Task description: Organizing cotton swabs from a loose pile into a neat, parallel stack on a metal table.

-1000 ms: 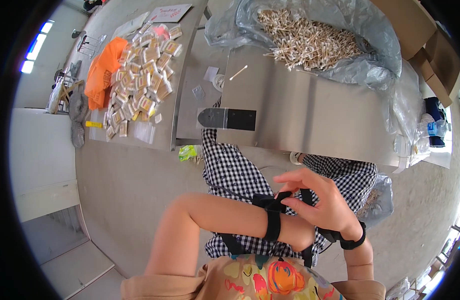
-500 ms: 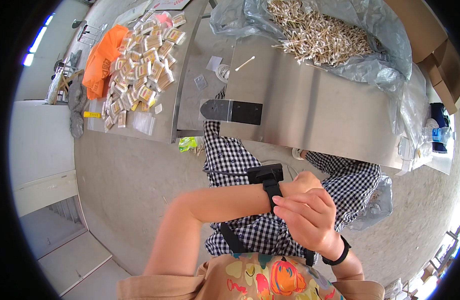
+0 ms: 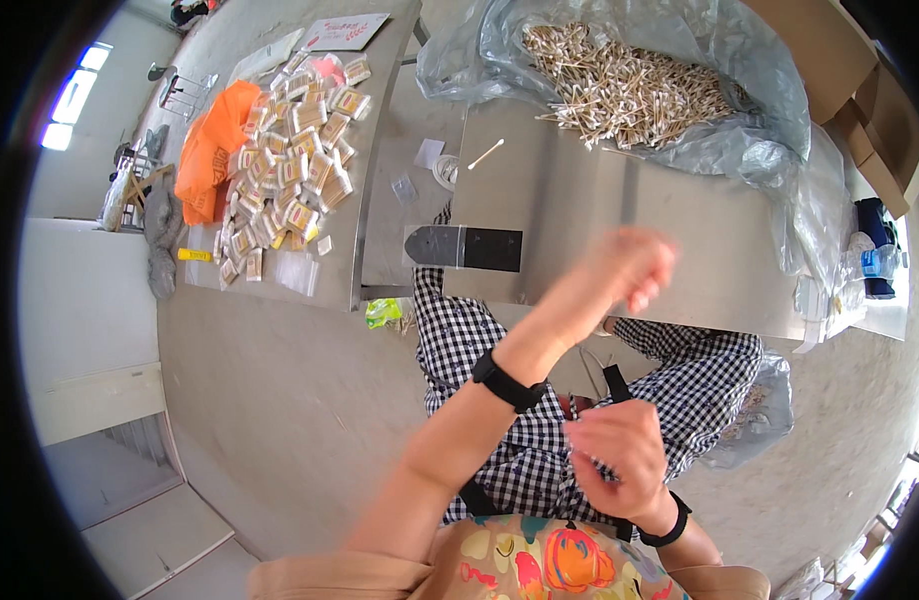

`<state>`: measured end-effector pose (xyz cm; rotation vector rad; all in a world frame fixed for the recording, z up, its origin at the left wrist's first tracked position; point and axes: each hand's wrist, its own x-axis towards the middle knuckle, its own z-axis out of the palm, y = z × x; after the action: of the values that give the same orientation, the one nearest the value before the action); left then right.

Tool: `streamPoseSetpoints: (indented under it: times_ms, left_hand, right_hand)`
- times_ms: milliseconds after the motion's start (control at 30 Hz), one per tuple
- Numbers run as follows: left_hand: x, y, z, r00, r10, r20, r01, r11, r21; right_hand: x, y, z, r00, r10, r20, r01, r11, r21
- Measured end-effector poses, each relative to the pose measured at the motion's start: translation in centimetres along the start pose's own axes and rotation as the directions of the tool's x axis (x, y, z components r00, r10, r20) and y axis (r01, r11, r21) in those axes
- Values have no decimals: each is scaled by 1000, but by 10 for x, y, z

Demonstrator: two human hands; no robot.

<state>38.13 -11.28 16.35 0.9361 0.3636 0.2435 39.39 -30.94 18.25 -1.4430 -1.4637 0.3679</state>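
My left hand (image 3: pixel 630 268) is raised over the near edge of the metal table, smeared by motion. Its fingers look curled, but I cannot make out whether anything is in them. A black wrist strap (image 3: pixel 508 382) circles my left forearm. Below it, over my lap, is my right hand (image 3: pixel 625 455), its thumb apart from bent fingers and nothing visible in it. It wears a black wristband (image 3: pixel 670 522). On the metal table (image 3: pixel 680 225) lie a single cotton swab (image 3: pixel 487 153) and a dark, flat strip (image 3: pixel 465 248) with one rounded end.
Loose cotton swabs (image 3: pixel 630 90) lie heaped on a clear plastic sheet (image 3: pixel 770 120) at the far side. A left-hand table holds many small swab packs (image 3: pixel 300 150) and an orange bag (image 3: pixel 205 160). Cardboard boxes (image 3: pixel 880 130) stand far right; a clear bag (image 3: pixel 765 410) sits on the floor.
My right fingers have come off the left wrist strap. My left arm has swung forward and up over the table edge; my right hand has dropped slightly toward my lap.
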Motion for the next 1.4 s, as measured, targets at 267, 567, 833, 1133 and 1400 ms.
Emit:
streamPoseSetpoints:
  times_ms: [267, 567, 833, 1133, 1400]
  left_hand:
    - [-19, 52, 6, 947, 320, 19, -52, 211, -976]
    - [-2, 31, 5, 550, 709, -442, -458, 698, 550]
    - [2, 22, -4, 954, 255, -160, -301, 793, -529]
    - [-5, -1, -5, 914, 224, -339, -308, 925, -221]
    - [-2, -14, -26, 856, 216, -469, -280, 958, -69]
  right_hand:
    - [19, 26, 25, 885, 437, 163, -439, 662, 607]
    - [30, -19, 32, 791, 516, 328, -607, 729, 316]
    - [26, -19, 34, 712, 622, 325, -697, 681, 224]
    - [25, 1, 30, 594, 642, 485, -804, 467, 367]
    - [17, 37, 23, 699, 600, 389, -702, 473, 532]
